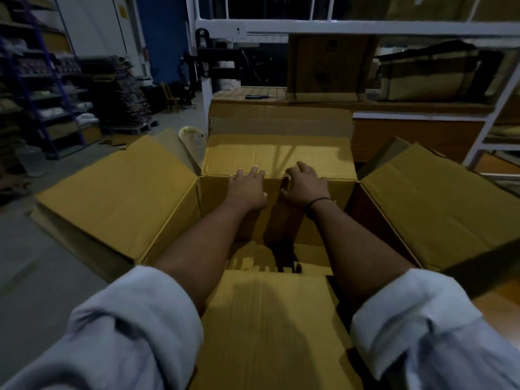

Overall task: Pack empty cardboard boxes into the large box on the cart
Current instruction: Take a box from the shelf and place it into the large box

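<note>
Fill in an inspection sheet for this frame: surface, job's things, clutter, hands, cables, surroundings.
Surface: cart hidden under the box; grey floor at left.
Job's things: large box open, four flaps spread; cardboard pieces in shadow at its bottom.
Clutter: dark tool on the shelf behind; pale round thing beyond the left flap.
Hands: left hand flat on the far rim; right hand beside it, grip unclear.
Cables: thin cord behind, blurred.
Surroundings: white rack holding a brown box and dark bag; blue shelves at left.

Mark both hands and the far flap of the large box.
left hand (247,190), head view, back of hand.
right hand (305,187), head view, back of hand.
far flap (277,154), head view, bare inner face.
</note>
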